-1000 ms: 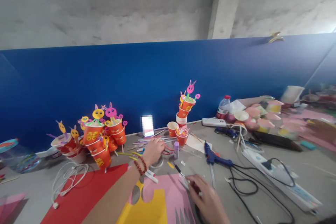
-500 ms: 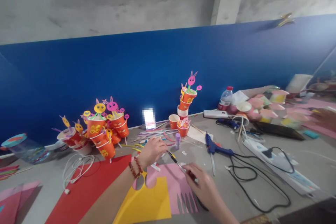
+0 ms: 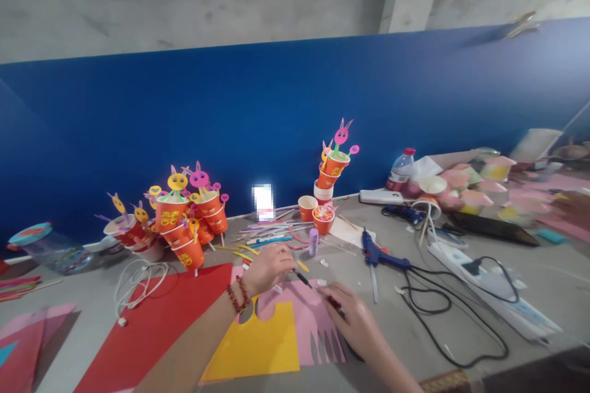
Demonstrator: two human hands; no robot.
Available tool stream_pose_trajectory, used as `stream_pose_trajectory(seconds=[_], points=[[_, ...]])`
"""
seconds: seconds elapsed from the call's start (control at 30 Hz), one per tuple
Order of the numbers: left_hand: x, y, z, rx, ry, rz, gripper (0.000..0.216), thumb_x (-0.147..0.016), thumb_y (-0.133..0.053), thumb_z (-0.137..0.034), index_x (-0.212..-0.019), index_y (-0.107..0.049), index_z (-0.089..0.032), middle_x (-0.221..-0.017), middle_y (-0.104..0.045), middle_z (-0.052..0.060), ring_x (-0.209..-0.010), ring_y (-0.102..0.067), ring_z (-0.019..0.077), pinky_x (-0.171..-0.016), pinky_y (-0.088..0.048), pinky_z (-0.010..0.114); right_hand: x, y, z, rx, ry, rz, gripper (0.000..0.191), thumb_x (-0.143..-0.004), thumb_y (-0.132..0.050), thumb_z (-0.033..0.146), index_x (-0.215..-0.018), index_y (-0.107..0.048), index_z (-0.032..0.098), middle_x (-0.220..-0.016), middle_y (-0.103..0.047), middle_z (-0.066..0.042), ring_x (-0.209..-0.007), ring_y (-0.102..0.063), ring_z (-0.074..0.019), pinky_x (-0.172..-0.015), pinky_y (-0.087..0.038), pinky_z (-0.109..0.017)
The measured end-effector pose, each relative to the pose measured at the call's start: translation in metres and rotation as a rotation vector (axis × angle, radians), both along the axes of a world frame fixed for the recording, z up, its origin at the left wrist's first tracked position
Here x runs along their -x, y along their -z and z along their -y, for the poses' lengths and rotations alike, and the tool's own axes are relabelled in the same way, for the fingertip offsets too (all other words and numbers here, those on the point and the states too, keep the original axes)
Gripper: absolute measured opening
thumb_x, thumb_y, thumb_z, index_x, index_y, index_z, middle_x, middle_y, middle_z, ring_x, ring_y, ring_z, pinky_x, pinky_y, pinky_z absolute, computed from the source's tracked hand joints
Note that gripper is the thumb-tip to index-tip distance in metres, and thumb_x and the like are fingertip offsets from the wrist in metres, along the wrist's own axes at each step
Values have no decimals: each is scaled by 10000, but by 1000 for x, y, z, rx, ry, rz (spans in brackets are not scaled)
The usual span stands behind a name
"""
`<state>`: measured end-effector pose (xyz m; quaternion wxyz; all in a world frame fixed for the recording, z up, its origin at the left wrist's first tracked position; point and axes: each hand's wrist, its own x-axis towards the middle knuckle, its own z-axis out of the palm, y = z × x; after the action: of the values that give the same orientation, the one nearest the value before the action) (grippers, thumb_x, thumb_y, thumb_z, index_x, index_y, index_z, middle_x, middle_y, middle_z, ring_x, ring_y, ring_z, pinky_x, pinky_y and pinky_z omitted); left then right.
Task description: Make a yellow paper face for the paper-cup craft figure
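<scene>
My right hand [image 3: 348, 313] is closed around a pair of scissors [image 3: 304, 281], whose narrow dark blades point up and left toward my other hand. My left hand [image 3: 271, 267], with a red bead bracelet at the wrist, has its fingers curled together near the blade tips; what they pinch is hidden. Just beyond the tips lies a small yellow paper piece [image 3: 303, 265]. Under both hands are a pink sheet [image 3: 306, 325] with long petal-shaped cut-outs, a yellow sheet [image 3: 258, 347] with a notched edge, and a red sheet [image 3: 157, 325].
Stacked orange cups with bunny faces [image 3: 173, 215] stand left, more [image 3: 327, 178] at the back. A glue stick [image 3: 313, 242] stands near a cup of small paper bits [image 3: 323, 221]. To the right lie a blue glue gun [image 3: 385, 256], its cable and a power strip [image 3: 488, 291].
The small yellow piece, earlier against the blades, now shows apart beyond the tips. Both hands stay in nearly the same place. The view has tilted slightly.
</scene>
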<state>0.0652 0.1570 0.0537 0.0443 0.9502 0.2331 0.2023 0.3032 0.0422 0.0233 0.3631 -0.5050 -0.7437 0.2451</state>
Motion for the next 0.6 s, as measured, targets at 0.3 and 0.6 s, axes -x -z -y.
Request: stream_pose_trajectory(seconds=[0.3,0.6], points=[[52,14,9,26,-197,119,298,-1001,-446,-229,-1236,-629,-225,-1276,-638,98,-1206,-562,242,-1052,-452,476,-16,12,-36,-57,139,384,290,-907,-419,120,-1024,-672,200,-989,-714,-89,-863,-688,-242,-749,-514,-323],[100,19,89,196,-332,26,335,-990,-521,-397,-1289,-604,-271,-1339,-609,81,-1241,-533,263,-1079,-422,463,7,-8,-39,-183,37,321,210,-950,-487,203,-1024,-684,204,-1100,-711,-112,-1049,-637,-270,-906,-508,-379]])
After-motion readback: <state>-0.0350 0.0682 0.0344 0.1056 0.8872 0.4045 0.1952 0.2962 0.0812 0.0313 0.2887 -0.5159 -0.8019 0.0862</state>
